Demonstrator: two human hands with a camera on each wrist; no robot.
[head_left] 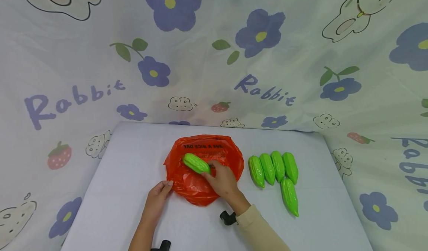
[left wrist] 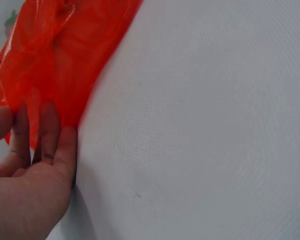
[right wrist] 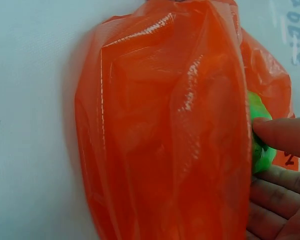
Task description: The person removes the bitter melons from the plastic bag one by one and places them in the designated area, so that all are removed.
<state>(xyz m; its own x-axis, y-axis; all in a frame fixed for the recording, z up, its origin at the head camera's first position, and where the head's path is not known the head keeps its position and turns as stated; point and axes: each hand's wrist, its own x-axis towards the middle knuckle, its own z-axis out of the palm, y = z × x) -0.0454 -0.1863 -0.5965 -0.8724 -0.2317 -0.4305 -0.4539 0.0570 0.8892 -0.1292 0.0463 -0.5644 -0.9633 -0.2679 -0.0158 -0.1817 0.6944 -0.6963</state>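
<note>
A red plastic bag (head_left: 230, 150) lies spread on the table, its mouth open and printed lettering showing inside. My right hand (head_left: 223, 180) holds a green bitter melon (head_left: 196, 163) by one end over the open bag. In the right wrist view, the bag's side (right wrist: 155, 125) hides much of the melon (right wrist: 262, 150), whose end sits between thumb and fingers. At the bag's near left edge, my left hand (head_left: 157, 197) pinches the plastic between thumb and fingers. The left wrist view shows those fingers (left wrist: 65, 147) behind the red film.
To the bag's right, several green bitter melons (head_left: 267, 169) lie side by side in a row, with one more melon (head_left: 289, 197) below the row's right end. A patterned cloth (head_left: 200, 69) hangs behind the white table (head_left: 133, 150).
</note>
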